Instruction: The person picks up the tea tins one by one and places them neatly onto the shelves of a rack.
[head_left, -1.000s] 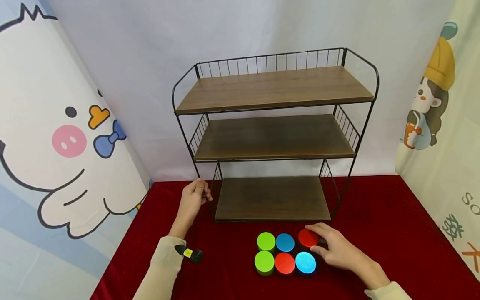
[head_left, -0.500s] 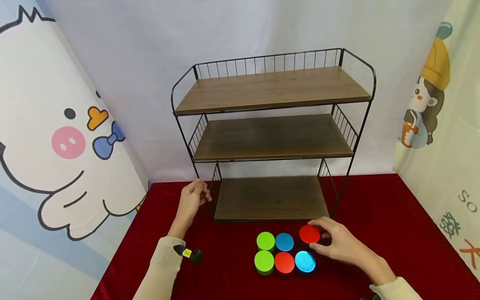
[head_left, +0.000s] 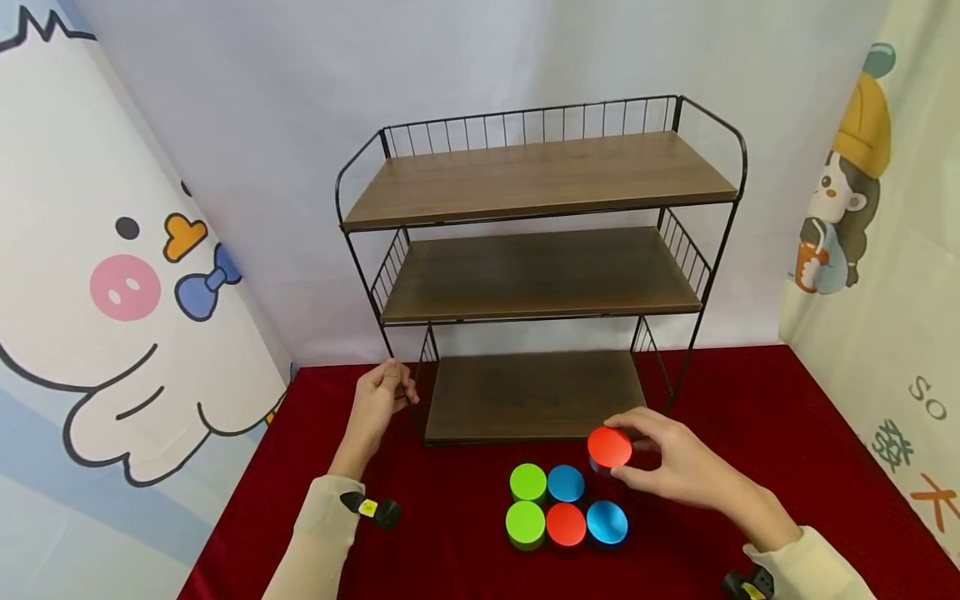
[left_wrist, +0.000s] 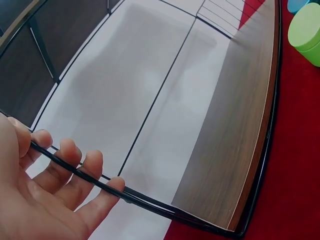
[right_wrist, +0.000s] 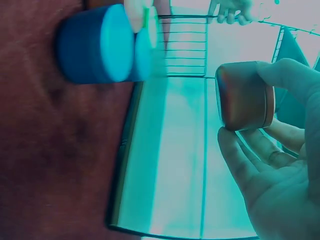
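My right hand (head_left: 670, 460) pinches a red-topped round jar (head_left: 609, 447) between thumb and fingers. It is off the cloth, just in front of the bottom shelf; the right wrist view shows the jar (right_wrist: 245, 96) in odd colours. With curled fingers my left hand (head_left: 381, 402) grips the black left post of a three-tier shelf rack (head_left: 536, 292); the left wrist view shows the fingers round the metal rod (left_wrist: 75, 171). Below the rack stand two green jars (head_left: 528, 482), two blue jars (head_left: 607, 522) and another red jar (head_left: 566, 524), close together.
A dark red cloth (head_left: 727, 442) covers the table. The rack's brown boards have wire rails at back and sides. A pale curtain (head_left: 480, 50) hangs behind, with cartoon-printed curtains left and right.
My right hand has lifted the red jar from the right end of the back row, up toward the bottom shelf. The left hand keeps its grip on the post; the view has shifted slightly.
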